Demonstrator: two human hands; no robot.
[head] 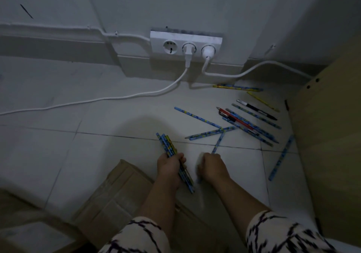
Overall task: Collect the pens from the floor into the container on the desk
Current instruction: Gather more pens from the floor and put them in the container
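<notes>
Cardboard box (117, 190) nearest, flattened under the forearms. Left hand (169, 166) grips a bundle of patterned pencils (172, 154); right hand (212, 166), fingers curled and blurred, seems to pinch 1 blue pencil (218, 142) on the tiled floor (97, 155). Beyond, scattered pens and pencils (252, 124), then the wall socket strip (185, 44).

Bundle of blue-and-yellow patterned pens (172, 155) stood gripped in left hand (170, 167), tips toward 11 o'clock. Loose pens (252, 124) lay scattered on floor tiles (117, 120) toward 1 o'clock, several overlapping; one black (256, 109), one red (237, 121).
</notes>
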